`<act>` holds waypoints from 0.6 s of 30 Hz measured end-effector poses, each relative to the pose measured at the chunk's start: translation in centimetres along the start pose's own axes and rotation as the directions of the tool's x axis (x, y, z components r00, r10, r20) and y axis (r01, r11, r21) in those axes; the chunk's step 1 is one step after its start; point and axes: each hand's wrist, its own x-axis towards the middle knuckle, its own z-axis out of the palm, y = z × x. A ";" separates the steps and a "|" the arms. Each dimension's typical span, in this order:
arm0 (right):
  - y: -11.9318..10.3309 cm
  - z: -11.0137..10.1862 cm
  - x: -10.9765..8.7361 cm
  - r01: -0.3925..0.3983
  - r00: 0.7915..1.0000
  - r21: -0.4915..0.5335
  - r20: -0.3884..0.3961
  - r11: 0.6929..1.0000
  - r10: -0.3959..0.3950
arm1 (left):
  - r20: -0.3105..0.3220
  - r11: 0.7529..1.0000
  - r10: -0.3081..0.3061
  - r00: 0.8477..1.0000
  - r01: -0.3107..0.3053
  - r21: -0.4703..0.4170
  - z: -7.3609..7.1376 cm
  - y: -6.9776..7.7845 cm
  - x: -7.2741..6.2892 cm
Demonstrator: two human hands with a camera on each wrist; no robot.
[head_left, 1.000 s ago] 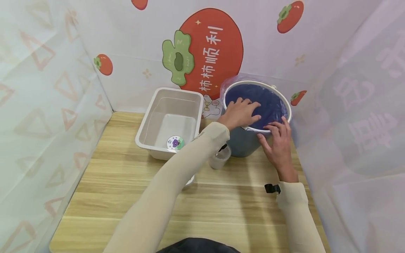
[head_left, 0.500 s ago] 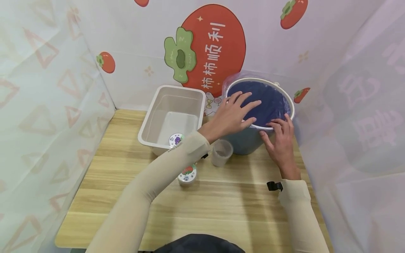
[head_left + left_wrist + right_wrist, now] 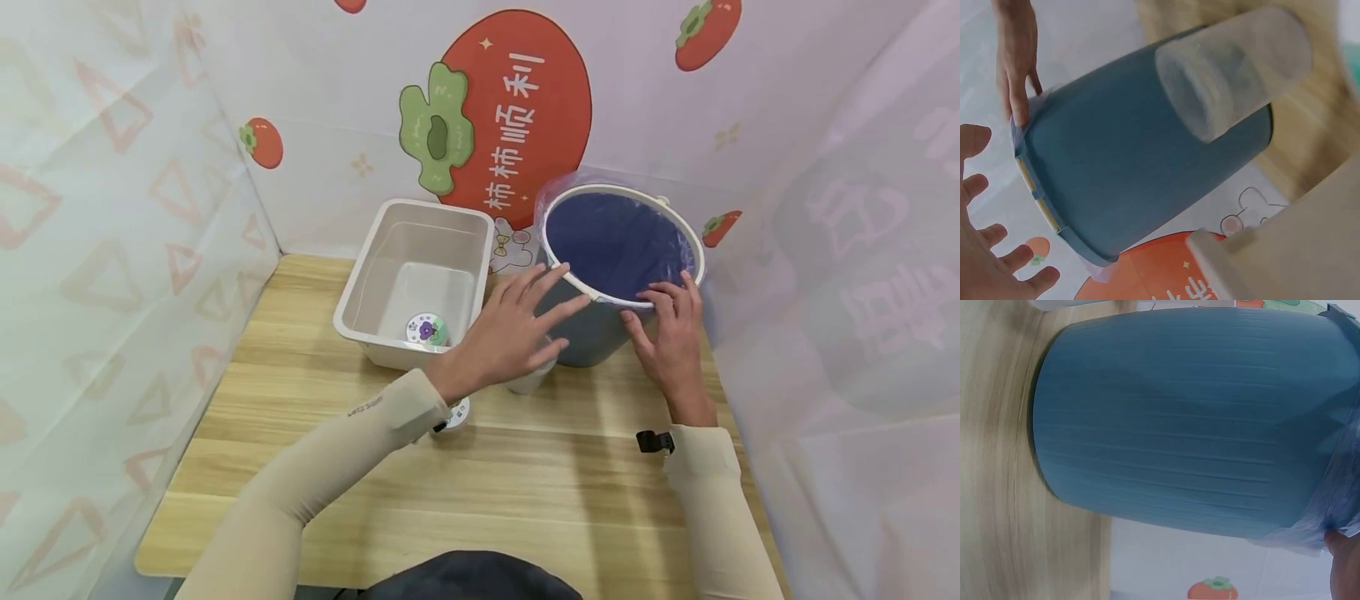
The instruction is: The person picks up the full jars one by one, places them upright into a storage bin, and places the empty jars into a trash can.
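1. Fingers of the left hand are spread near the bin.
2. Its rim is held between the right hand's curled fingers and thumb.
3. The bin is set upright, beside the basin.

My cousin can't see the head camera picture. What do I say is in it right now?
A person's right hand grips the rim of a blue bin lined with a thin plastic bag, while their left hand spreads its fingers near the rim. A beige tub with a round-topped container inside stands left of the bin, on a wooden table.
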 end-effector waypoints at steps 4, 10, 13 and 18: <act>-0.1 0.2 0.0 -0.007 1.000 0.019 -0.001 1.000 0.007 | -0.006 1.000 0.001 1.000 -0.001 0.007 0.6 0.4 -2.9; -0.2 0.2 0.0 -0.022 1.000 0.023 0.008 0.999 0.022 | -0.020 0.998 -0.012 1.000 0.011 -0.059 2.2 0.6 -7.3; -0.2 0.4 0.0 -0.016 1.000 0.024 0.006 1.000 0.016 | -0.041 0.997 -0.002 0.999 -0.001 -0.072 3.4 0.7 -9.6; 0.0 0.4 0.1 0.002 1.000 0.023 -0.007 1.000 -0.002 | -0.101 0.998 0.028 0.994 -0.033 -0.049 5.5 1.0 -12.8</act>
